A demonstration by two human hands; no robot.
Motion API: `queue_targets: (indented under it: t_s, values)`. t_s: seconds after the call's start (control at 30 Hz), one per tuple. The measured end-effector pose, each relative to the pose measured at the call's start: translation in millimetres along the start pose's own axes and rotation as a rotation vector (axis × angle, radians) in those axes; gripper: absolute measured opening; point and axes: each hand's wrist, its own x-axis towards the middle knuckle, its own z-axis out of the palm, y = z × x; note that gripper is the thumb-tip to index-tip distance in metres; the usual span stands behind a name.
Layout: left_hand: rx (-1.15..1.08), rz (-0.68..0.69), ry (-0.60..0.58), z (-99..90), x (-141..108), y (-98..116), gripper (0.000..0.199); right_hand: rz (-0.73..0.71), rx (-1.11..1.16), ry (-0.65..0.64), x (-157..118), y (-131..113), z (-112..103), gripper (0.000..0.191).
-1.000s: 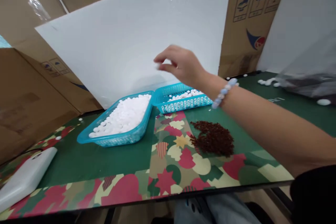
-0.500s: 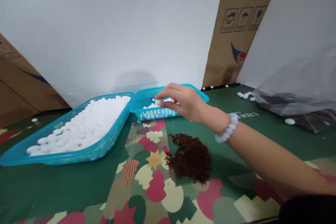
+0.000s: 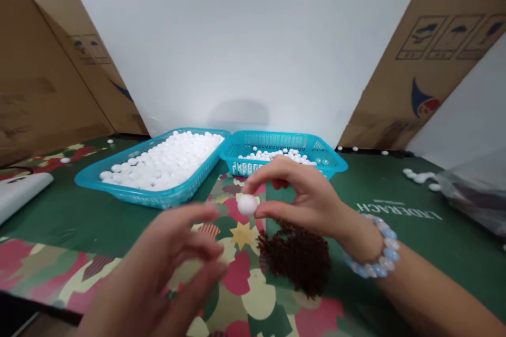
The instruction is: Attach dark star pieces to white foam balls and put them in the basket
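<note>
Between thumb and forefinger, my right hand (image 3: 302, 195) pinches a small white ball (image 3: 247, 204), held above the patterned table covering. A beaded bracelet (image 3: 385, 253) circles that wrist. My left hand (image 3: 174, 253), blurred, is at lower centre-left with fingers apart and nothing in them, a short way from the ball. Under my right hand lies a clump of dark reddish-brown, stringy material (image 3: 296, 258). Behind it stands a blue basket (image 3: 284, 141) with some white balls in it. A second blue basket (image 3: 158, 197) to its left is full of white balls.
A white board (image 3: 245, 47) and cardboard boxes (image 3: 419, 63) rise behind the baskets. Loose white balls (image 3: 421, 176) lie at the right, beside a clear plastic bag (image 3: 474, 189) with dark contents. At the left edge is a white object (image 3: 23, 192).
My right hand has drawn back from the right basket toward me with the white ball. My left hand has come into view. The camera view has shifted left.
</note>
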Motion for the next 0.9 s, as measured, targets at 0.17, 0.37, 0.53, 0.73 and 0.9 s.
queue_targets:
  t_s: [0.17, 0.37, 0.53, 0.73, 0.9]
  values:
    - [-0.324, 0.015, -0.153, 25.3, 31, 44, 0.015, -0.053, -0.120, 0.143, 1, -8, -6, 0.014]
    - [-0.435, 0.036, -0.194, 33.7, 62, 54, 0.004, -0.059, -0.256, 0.258, 8, -2, -13, 0.018]
    - [-0.660, -0.007, -0.163, 36.6, 98, 54, 0.009, 0.086, -0.198, 0.239, 9, 12, -19, 0.026]
    - [-0.727, -0.106, -0.351, 47.6, 119, 41, 0.015, 0.255, -0.125, -0.031, 5, 13, -30, 0.019]
    - [-0.603, -0.158, -0.456, 49.5, 119, 34, 0.009, 0.365, -0.237, -0.143, 7, 0, -40, 0.012]
